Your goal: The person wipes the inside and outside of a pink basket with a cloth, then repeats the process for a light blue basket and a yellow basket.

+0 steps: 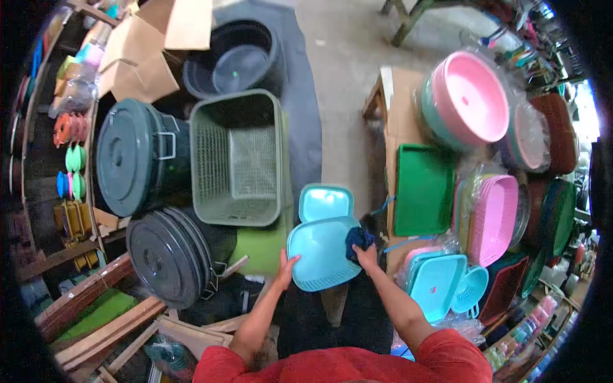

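Note:
A light blue plastic basket (324, 251) with slots along its near edge is held in front of my body, tilted toward me. Its left rim is gripped by my left hand (285, 271), thumb over the edge. At the right rim, my right hand (366, 256) is closed on a bunched dark blue cloth (360, 242) that touches the basket. Just beyond lies a second light blue tray (326, 201), partly covered by the basket.
To the left stand a green-grey laundry basket (237, 159), a lidded dark bin (131, 156), stacked black lids (167, 255) and a black tub (239, 60). On the right, a low table (405, 92) bears pink basins (472, 96), a green tray (423, 189) and blue trays (437, 287).

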Available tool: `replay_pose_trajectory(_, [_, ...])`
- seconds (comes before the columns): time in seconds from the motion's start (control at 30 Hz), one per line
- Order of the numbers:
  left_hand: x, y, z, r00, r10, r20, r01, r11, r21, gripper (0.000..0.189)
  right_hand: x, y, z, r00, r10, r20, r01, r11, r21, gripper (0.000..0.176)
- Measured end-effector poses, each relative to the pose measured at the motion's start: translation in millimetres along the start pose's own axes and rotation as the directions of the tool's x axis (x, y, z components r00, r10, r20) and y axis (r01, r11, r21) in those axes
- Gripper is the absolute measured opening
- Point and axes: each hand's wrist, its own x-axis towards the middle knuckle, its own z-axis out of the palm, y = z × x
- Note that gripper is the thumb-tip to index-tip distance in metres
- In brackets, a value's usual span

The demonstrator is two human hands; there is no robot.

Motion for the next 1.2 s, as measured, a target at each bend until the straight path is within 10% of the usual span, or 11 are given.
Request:
replay_pose_trajectory(0.17, [-37.0, 73.7, 19.3, 0.935, 0.352, -0.04, -0.341, 0.925, 0.167, 0.09, -34.4, -142.9, -39.7, 0.999, 0.005, -0.044, -0.01, 0.996, -0.094, 0.051])
replay_pose_trajectory(0.3, [-84.4, 166.4, 52.2, 0.878, 0.478, 0.013, -0.477, 0.877, -0.055, 0.095, -70.4, -236.2, -51.7, 0.897, -0.301, -0.323, 0.366, 0.916, 0.165, 0.039])
replay_pose_trajectory(0.5, [-184.0, 266.8, 92.0, 0.757, 0.653, 0.026, -0.653, 0.757, 0.023, 0.093, -150.4, -354.5, -72.4, 0.875, -0.298, -0.381, 0.431, 0.839, 0.333, 0.034])
replay_pose_trajectory(0.7, [-213.3, 244.0, 83.6, 0.711, 0.7, 0.07, -0.694, 0.682, 0.23, 0.086, -257.8, -426.2, -92.4, 0.926, -0.35, -0.143, 0.378, 0.872, 0.31, 0.044])
replay_pose_trajectory(1.2, [-253.3, 270.8, 123.3, 0.71, 0.704, -0.004, -0.689, 0.693, -0.212, 0.064, -369.8, -448.4, -106.0, 0.569, -0.809, 0.15, 0.718, 0.577, 0.389, 0.048])
